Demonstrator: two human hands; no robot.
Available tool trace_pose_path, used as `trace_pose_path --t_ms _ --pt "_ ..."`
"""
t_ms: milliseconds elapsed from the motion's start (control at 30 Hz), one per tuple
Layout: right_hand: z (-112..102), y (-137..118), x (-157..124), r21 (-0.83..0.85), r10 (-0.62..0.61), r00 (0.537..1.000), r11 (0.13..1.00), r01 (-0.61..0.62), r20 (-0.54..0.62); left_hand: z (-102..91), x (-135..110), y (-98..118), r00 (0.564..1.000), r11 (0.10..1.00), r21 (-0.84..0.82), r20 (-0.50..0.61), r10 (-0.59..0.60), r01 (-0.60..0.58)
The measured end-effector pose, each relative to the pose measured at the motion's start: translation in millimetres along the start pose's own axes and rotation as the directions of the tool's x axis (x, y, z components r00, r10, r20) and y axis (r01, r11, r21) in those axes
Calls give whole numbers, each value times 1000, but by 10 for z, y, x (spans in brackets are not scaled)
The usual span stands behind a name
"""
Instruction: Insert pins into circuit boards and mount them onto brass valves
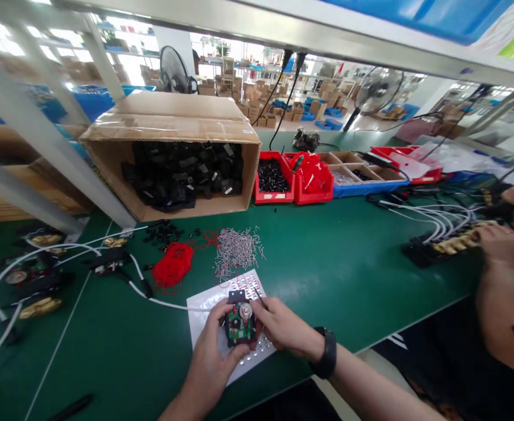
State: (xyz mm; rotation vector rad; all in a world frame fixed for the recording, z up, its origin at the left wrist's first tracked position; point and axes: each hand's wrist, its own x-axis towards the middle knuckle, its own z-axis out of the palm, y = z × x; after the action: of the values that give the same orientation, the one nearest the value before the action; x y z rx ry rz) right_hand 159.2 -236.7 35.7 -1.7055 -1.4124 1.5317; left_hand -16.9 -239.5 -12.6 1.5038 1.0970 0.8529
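Note:
My left hand grips the left and lower sides of a small black housing with a green circuit board and a round silvery part inside. A white cable runs off to its left. At the housing's right edge, my right hand has its fingers closed on a thin dark tool, whose tip points up and left; its exact kind is unclear. Under the housing lies a white sheet with rows of small shiny round pieces. Beyond the sheet are a pile of small screws and a red wire bundle.
A cardboard box of black parts stands behind, beside red bins and a blue divided tray. Wired units with brass fittings lie left. At right, a co-worker's hand touches a row of brass fittings. A metal shelf beam crosses overhead.

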Motion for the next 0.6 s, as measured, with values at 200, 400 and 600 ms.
trace_pose_path --t_ms 200,400,600 --pt "201 121 -14 372 -59 997 928 34 56 -147 262 280 979 972 -125 -26 -202 198" --pt "222 160 -67 430 -76 997 901 63 13 -180 262 339 966 935 -256 -17 -257 244" --pt "136 50 -151 486 -73 990 874 5 121 -106 93 291 977 915 -345 45 -206 209"
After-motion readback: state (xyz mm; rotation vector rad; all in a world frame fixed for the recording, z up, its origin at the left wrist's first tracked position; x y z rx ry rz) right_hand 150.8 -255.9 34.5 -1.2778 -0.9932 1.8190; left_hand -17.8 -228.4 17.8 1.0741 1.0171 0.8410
